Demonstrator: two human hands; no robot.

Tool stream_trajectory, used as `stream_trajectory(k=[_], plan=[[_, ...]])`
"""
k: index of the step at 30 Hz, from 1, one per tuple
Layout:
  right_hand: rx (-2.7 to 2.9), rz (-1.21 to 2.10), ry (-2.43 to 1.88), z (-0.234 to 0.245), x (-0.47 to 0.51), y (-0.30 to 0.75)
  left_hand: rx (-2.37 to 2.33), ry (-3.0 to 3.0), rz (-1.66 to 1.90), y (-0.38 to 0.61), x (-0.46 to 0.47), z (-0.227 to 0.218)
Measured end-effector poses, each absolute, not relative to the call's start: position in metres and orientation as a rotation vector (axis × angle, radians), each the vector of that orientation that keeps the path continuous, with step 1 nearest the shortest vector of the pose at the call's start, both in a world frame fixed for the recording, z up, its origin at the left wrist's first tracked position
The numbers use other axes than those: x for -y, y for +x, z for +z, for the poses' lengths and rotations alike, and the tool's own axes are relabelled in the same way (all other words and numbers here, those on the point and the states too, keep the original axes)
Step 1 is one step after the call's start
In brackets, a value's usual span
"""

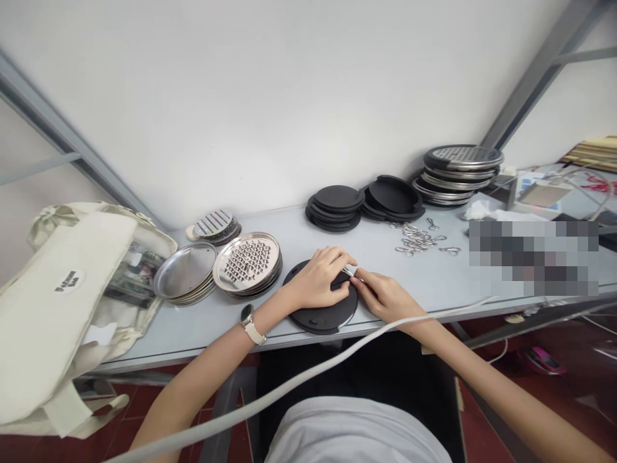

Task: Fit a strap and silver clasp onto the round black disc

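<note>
Black disc (328,318): flat on the grey surface (438,276), near its front edge and directly before the person; partly covered by the left hand
Left hand (321,280): palm down across the disc, fingers curved toward the metal clip; whether it grips the disc or only presses on it cannot be told
Right hand (383,296): thumb and forefinger nearly closed, pinching the metal clip (348,272) at the disc's right side
Step in hand: judged to be working the clip at the disc's edge, one hand steadying, the other handling the metal
Next move: appears to call for a firm hold on the disc and careful fingertip alignment of the clip; a slip could twist it out of line
Loose clips (419,239): scattered beyond the right hand, before the black trays (393,196)
Grater plates (248,260): stacked just left of the disc
Hidden: the meeting point of clip and disc, behind the fingers; whether they are joined cannot be told
Cut off: cream bag (53,308), by the left edge
Hard to make out: objects under the pixelated patch at right
</note>
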State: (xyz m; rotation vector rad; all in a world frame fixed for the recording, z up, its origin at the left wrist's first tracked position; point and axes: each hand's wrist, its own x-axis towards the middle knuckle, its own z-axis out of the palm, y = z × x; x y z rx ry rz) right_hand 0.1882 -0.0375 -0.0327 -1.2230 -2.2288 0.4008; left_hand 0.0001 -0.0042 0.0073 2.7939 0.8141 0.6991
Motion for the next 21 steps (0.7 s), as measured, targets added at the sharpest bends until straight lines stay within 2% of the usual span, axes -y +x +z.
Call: stream_trajectory(k=[12, 21], plan=[[2.284, 0.332, -1.181, -0.0343, 0.0385, 0.189, -0.739, 2.742, 0.71, 0.0001, 0.0013, 0.0043], [2.226, 0.415, -1.215, -0.0344, 0.0367, 0.19, -0.754, 2.768, 0.697, 0.0003, 0.0024, 0.0062]])
